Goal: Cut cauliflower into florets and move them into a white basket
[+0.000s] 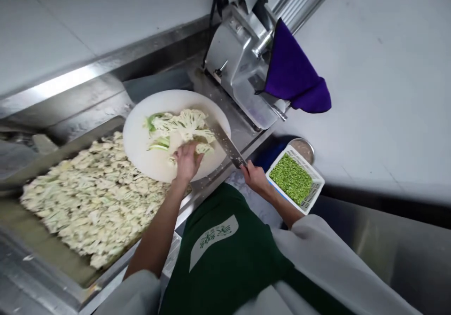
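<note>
A white round cutting board carries cut cauliflower, with florets spread in a fan and pale green stalks to the left. My left hand is at the board's near side, its fingers curled on cauliflower at the near edge of the pile; the fingertips are partly hidden. In my right hand is the handle of a kitchen knife. Its broad blade reaches over the board's right side, next to the florets, with small white crumbs on it.
Left of the board, a sink basin holds a large heap of chopped cauliflower. A metal slicing machine with a purple cloth stands beyond. At right are a white basket of chopped green vegetable and a round container.
</note>
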`<state>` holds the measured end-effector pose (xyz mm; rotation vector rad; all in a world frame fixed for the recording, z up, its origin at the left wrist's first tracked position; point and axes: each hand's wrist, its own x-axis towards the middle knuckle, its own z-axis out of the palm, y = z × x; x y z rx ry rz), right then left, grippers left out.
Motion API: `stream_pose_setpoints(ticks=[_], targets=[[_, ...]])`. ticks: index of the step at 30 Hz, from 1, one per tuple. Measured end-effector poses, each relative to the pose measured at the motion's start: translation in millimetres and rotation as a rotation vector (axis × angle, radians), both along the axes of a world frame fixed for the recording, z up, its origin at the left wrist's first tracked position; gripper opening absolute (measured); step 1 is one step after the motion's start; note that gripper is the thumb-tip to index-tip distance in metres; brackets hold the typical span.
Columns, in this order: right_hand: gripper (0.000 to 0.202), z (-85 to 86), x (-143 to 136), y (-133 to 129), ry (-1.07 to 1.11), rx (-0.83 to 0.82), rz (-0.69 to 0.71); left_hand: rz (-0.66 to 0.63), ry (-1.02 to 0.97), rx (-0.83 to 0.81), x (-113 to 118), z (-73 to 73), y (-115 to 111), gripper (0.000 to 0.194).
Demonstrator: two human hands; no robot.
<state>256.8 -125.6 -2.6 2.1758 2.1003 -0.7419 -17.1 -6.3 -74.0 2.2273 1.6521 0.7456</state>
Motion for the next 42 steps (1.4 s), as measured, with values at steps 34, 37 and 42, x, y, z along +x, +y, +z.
stream_pose_setpoints(ticks=[34,37,42], targets=[[0.038,7.0,-19.6,6.5,-0.109,-0.225,0.233,0.228,-0.124,0.171,-21.8,-22.9,-36.2,0.014],[0.038,5.2,-19.0,10.3,-0.105,-0.2,0.285,0.232,-0.117,0.163,-23.7,-22.5,-34.6,0.015],[0.033,-7.3,-28.0,23.9,-0.09,-0.234,0.347,0.231,-0.082,0.079,-29.3,-20.7,-33.9,0.018]])
